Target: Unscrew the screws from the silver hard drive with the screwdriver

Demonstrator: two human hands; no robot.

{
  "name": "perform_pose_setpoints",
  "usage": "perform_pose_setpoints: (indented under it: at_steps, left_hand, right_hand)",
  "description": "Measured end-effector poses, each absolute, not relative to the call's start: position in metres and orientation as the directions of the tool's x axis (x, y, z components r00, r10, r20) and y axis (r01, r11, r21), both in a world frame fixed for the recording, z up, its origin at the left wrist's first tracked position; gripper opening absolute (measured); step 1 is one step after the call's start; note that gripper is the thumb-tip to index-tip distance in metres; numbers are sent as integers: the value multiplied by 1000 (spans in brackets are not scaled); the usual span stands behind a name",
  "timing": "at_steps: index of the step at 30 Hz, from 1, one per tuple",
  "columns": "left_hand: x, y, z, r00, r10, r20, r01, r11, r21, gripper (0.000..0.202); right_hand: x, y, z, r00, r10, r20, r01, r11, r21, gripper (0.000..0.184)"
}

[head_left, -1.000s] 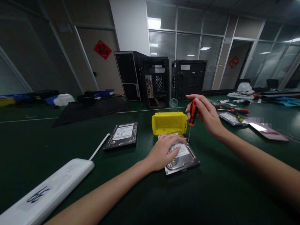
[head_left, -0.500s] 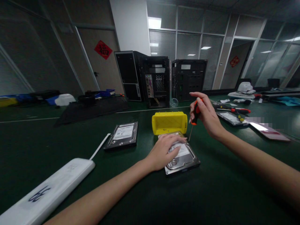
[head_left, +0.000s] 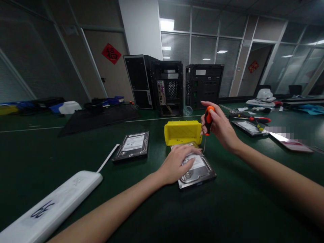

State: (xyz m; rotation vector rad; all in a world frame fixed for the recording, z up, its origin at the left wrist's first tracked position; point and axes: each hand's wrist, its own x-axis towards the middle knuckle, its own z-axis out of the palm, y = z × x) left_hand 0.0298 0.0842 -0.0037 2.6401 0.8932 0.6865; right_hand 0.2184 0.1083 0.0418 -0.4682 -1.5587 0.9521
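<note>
My left hand (head_left: 177, 162) lies flat, fingers spread, on top of a silver hard drive (head_left: 199, 172) that rests on the green table. My right hand (head_left: 219, 126) is closed round the orange and black handle of a small screwdriver (head_left: 207, 125). The screwdriver stands upright with its tip at the drive's far right corner. A yellow plastic tray (head_left: 182, 132) sits just behind the drive.
A second hard drive (head_left: 133, 145) lies to the left. A white power strip (head_left: 50, 206) with its cord is at the near left. Two open computer cases (head_left: 168, 86) stand at the back. Tools and another drive (head_left: 249, 127) lie at the right.
My right hand has shifted its fingers on the screwdriver handle, swinging out to the right and back, as if turning it. My left hand and the drive have stayed still.
</note>
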Motion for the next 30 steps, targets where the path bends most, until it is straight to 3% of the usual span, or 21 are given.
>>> perform_pose_setpoints:
  at_steps: [12,19,30]
  left_hand:
    - [30,83,-2,698,632,337,505,-767,395,31]
    - [31,84,-2,699,620,357,493,-779,387,31]
    - [30,85,-4,695,624,357,494,-776,393,32]
  right_hand:
    - [217,103,50,-259,722,641,-130,632,-764,19]
    - [217,104,48,-264,722,639,-130,630,-765,26]
    - [219,107,52,-285,769,572,-257,513,-819,22]
